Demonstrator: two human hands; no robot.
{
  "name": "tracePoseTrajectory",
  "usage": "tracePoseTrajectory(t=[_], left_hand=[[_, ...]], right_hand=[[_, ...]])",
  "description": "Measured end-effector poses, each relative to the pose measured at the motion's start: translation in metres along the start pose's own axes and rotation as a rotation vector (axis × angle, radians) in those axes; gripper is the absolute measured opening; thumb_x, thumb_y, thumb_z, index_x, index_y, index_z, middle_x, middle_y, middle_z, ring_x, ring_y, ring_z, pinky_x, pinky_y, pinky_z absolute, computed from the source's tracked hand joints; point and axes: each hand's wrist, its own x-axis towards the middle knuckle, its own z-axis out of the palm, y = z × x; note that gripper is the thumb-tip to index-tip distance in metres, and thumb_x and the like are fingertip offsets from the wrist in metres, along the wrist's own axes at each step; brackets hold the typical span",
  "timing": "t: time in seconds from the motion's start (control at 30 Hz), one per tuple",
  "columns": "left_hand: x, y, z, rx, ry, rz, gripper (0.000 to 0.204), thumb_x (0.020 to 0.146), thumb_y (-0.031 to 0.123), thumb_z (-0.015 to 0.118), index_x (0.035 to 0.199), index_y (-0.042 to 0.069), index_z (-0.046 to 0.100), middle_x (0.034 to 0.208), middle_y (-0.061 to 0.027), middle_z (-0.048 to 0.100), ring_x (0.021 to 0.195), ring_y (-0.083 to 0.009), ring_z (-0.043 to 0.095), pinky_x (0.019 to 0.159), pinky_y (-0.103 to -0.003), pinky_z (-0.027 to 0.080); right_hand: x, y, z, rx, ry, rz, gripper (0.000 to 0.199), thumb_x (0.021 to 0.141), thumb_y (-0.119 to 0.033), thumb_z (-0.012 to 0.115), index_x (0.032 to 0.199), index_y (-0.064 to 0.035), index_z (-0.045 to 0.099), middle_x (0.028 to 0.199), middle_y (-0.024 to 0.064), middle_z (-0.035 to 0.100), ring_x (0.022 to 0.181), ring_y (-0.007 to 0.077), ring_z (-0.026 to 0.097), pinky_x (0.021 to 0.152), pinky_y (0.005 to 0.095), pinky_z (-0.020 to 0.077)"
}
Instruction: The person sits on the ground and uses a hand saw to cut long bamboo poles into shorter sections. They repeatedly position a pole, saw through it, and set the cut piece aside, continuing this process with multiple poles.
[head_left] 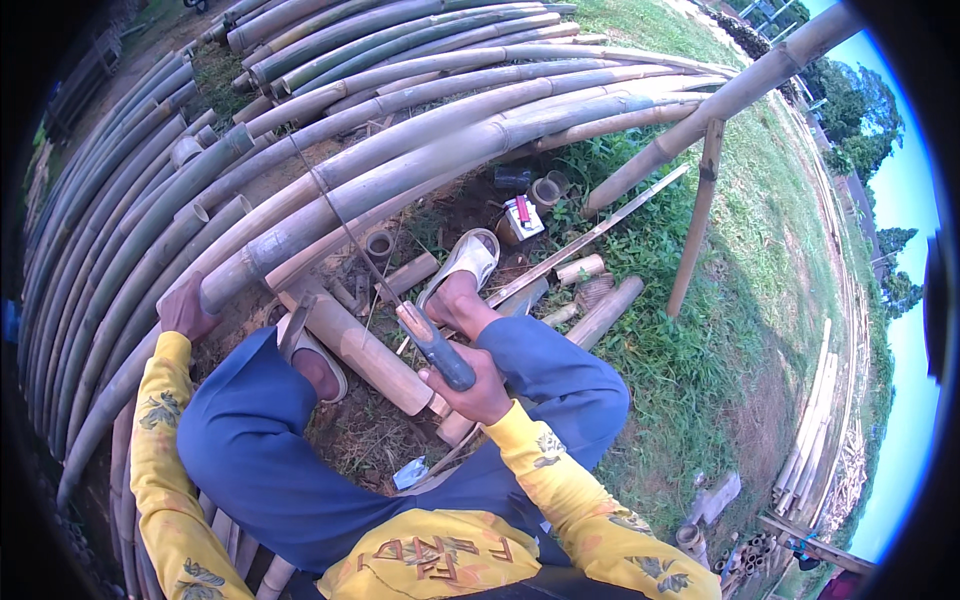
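My right hand (470,385) is closed around the dark-wrapped handle of a saw (430,340). Its long narrow blade runs up and left, lying across a thick bamboo pole (360,195). Near that pole's cut end, at the left, my left hand (186,310) grips it, fingers partly hidden behind it. Below the pole, between my feet, a short thick bamboo piece (365,355) lies slanting on the ground. My two sandalled feet rest beside it, the right sandal (465,265) close to the saw handle.
Many long bamboo poles (110,250) are stacked at left and behind. An upright bamboo post (695,220) props a slanting pole (720,100) at right. Bamboo offcuts (578,268), a small box (520,218) and a split strip (590,235) lie near my right foot, beside grass.
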Motion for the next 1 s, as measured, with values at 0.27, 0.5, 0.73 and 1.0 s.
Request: tracePoseTrajectory(t=[0.27,0.5,0.73,1.0], left_hand=[[0.002,-0.014,0.030,-0.009,0.023,0.024,0.076,0.060,0.035,0.089,0.124,0.008,0.057,0.112,-0.0210,0.072,0.106,-0.0408,0.069,0.093,-0.052,0.055],[-0.006,-0.002,0.056,-0.033,-0.072,-0.047,0.071,0.061,0.042,0.090,0.113,0.007,0.057,0.109,-0.0220,0.073,0.103,-0.0414,0.070,0.089,-0.052,0.056],[-0.026,-0.008,0.097,-0.097,-0.034,-0.084,0.074,0.063,0.055,0.089,0.111,0.007,0.058,0.098,-0.0239,0.073,0.097,-0.0440,0.070,0.084,-0.054,0.055],[-0.024,0.005,0.060,-0.149,-0.141,-0.010,0.070,0.066,0.054,0.086,0.114,0.009,0.059,0.103,-0.0224,0.073,0.099,-0.0443,0.070,0.087,-0.054,0.054]], right_hand=[[-0.023,0.050,0.027,0.059,0.044,0.029,0.027,0.093,-0.019,0.075,0.111,0.0001,0.066,0.080,0.0145,0.063,0.067,0.0246,0.059,0.067,0.0390,0.0491],[-0.040,0.078,0.025,-0.012,0.016,0.078,0.025,0.094,-0.019,0.074,0.108,-0.0010,0.064,0.079,0.0119,0.058,0.070,0.0233,0.056,0.068,0.0376,0.0478],[-0.047,0.088,0.015,-0.075,0.029,0.084,0.027,0.091,-0.020,0.077,0.102,0.0008,0.063,0.083,0.0149,0.059,0.073,0.0294,0.058,0.072,0.0407,0.0483],[-0.035,0.056,0.015,-0.156,0.123,0.012,0.019,0.088,-0.012,0.081,0.088,-0.0023,0.065,0.066,0.0073,0.060,0.056,0.0181,0.057,0.056,0.0338,0.0455]])
